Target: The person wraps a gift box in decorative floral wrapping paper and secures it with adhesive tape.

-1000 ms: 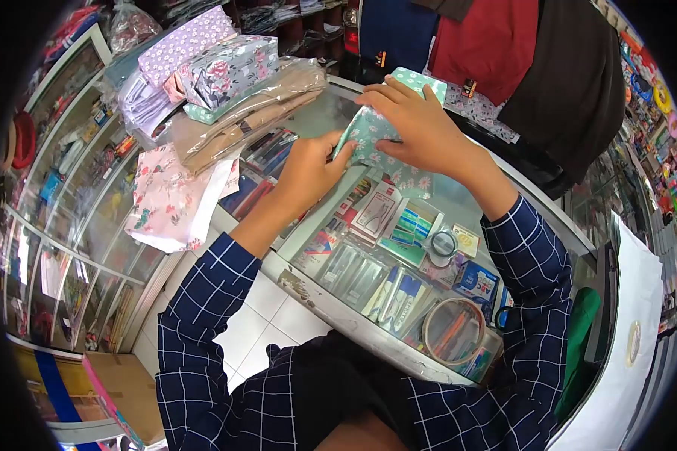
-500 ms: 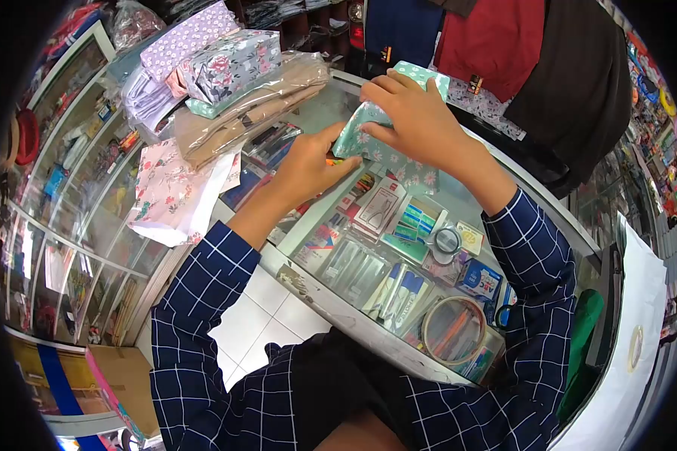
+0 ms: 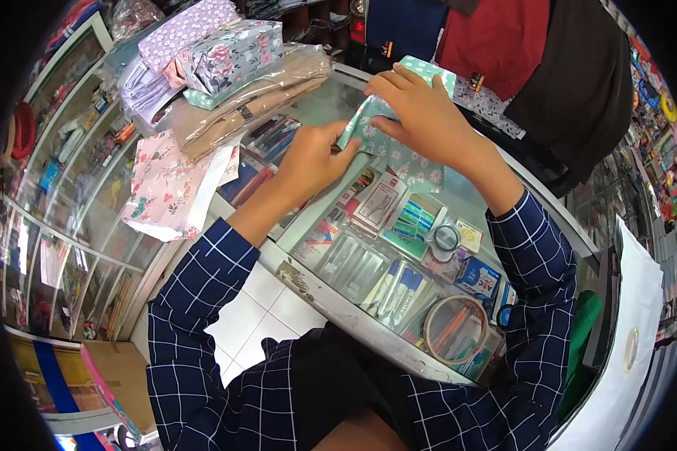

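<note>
Left hand (image 3: 316, 156) pinches one edge of the green flowered sheet (image 3: 420, 167) at one o'clock, above the glass counter (image 3: 325, 104); the right hand (image 3: 421, 113) clasps it from above. Toward ten o'clock lies a pink flowered sheet (image 3: 165, 177).

Two bare hands at twelve o'clock, left hand (image 3: 314, 159) pinching a green floral wrap's (image 3: 408, 154) edge, right hand (image 3: 423, 113) spread over it — glass tabletop (image 3: 320, 116) beneath, pink floral paper (image 3: 169, 184) at ten o'clock, wooden hoop (image 3: 455, 329) inside the case at four o'clock.
</note>
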Action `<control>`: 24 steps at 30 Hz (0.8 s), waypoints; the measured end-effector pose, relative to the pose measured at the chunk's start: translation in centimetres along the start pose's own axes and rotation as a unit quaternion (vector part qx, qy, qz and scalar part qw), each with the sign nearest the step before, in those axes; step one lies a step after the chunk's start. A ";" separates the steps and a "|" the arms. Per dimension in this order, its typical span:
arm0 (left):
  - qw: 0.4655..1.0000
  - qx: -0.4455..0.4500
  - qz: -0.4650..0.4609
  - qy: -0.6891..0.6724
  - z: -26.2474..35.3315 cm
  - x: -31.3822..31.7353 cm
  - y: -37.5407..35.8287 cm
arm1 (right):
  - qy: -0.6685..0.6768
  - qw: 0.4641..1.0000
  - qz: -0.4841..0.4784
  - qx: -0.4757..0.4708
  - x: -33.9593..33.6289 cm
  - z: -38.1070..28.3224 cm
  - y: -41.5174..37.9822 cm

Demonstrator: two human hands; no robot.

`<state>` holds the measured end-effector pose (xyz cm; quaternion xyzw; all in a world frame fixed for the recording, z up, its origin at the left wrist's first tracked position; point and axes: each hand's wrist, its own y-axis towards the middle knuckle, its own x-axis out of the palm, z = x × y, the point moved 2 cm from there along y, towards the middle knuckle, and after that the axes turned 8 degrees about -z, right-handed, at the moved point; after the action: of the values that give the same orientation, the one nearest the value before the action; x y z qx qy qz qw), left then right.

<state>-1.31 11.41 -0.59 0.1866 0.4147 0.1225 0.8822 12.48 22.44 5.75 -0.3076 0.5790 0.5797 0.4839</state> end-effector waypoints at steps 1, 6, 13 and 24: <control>0.999 -0.003 -0.037 -0.018 0.9 -0.9 0.0 | -0.003 1.000 0.002 0.004 0.1 0.0 0.0; 0.990 0.074 -0.075 -0.089 -0.2 -2.2 -0.8 | -0.007 1.000 0.003 0.005 0.0 0.1 0.0; 0.943 0.143 -0.001 0.300 0.4 -1.9 -1.4 | -0.009 1.000 0.010 -0.001 0.2 0.4 0.0; 0.974 0.130 0.017 0.185 0.6 -2.5 -1.7 | -0.020 1.000 0.010 0.006 0.2 0.4 -0.1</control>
<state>-2.33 8.78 0.71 0.2809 0.5799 0.1148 0.7561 12.62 22.81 5.59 -0.2875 0.5760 0.5867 0.4913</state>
